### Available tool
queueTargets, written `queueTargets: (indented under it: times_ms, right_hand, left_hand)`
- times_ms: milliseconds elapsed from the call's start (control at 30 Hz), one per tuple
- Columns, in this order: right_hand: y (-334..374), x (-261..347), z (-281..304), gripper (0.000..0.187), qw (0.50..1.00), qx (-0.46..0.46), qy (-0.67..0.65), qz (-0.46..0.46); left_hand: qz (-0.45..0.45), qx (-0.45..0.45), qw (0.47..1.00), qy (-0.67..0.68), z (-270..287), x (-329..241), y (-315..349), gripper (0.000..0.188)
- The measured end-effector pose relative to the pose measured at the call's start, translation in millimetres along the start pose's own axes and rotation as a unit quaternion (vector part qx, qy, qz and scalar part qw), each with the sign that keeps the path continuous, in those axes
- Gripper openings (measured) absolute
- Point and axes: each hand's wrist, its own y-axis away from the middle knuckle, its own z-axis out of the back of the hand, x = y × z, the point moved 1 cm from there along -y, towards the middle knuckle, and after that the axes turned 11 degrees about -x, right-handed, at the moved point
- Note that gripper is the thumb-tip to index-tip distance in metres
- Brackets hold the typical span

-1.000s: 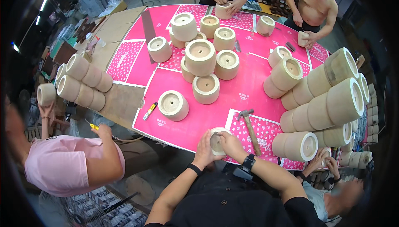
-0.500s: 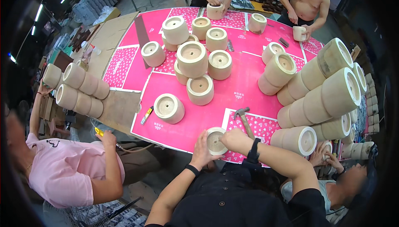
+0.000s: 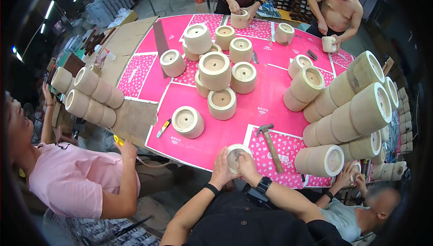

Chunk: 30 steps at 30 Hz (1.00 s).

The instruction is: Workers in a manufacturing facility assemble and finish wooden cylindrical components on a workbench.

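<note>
Close to my body, at the near edge of the pink-covered table, stands a pale round wooden pot point(image 3: 233, 154) with a hollow top. My left hand point(image 3: 221, 170) is wrapped round its left side. Over the right rim bends my right hand point(image 3: 248, 167), its curled fingers down inside the hollow; what they pinch, if anything, is hidden. A claw hammer point(image 3: 270, 149) lies just right of the pot. Beyond it to the left sit another wooden pot point(image 3: 188, 122) and a yellow-and-white utility knife point(image 3: 164, 128).
Stacked wooden pots point(image 3: 215, 70) fill the table's middle. Long rows of them point(image 3: 356, 117) lean at the right, and more point(image 3: 92, 111) lie at the left. A person in pink point(image 3: 81, 178) holds a yellow-handled tool point(image 3: 118, 140). Other people work on pots across the table and at right.
My right hand has shifted from the pot's right rim to deeper inside it, and that forearm has dropped, uncovering the hammer's handle. At left, the person's raised hand has come away from the stacked pots.
</note>
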Motion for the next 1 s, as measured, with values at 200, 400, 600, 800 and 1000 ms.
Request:
queueTargets:
  times_ms: [200, 400, 600, 800, 1000]
  right_hand:
    - [-2.5, -1.5, -10.3, 0.023, 0.928, 0.049, 0.126, 0.346]
    - [1.3, 76.2, 53.4, 0.023, 0.79, 0.339, 0.391, 0.328]
    - [-26.3, 97.6, 56.0, 0.02, 0.609, 0.255, 0.414, 0.627]
    - [-37.2, 82.7, 63.5, 0.018, 0.579, 0.223, 0.495, 0.607]
    - [11.0, 53.9, 63.7, 0.024, 0.686, 0.323, 0.5, 0.418]
  left_hand:
    - [-0.054, -0.013, 0.998, -0.043, -11.5, 15.6, 3.1, 0.132]
    - [0.006, 0.013, 1.0, -0.024, -1.7, 0.2, 2.9, 0.13]
    - [-0.007, 0.007, 1.0, -0.028, 4.9, -8.4, -1.7, 0.13]
    - [0.014, 0.0, 1.0, -0.028, 5.8, -11.1, -2.9, 0.128]
    - [0.009, -0.004, 1.0, -0.027, 0.7, -14.2, 3.8, 0.123]
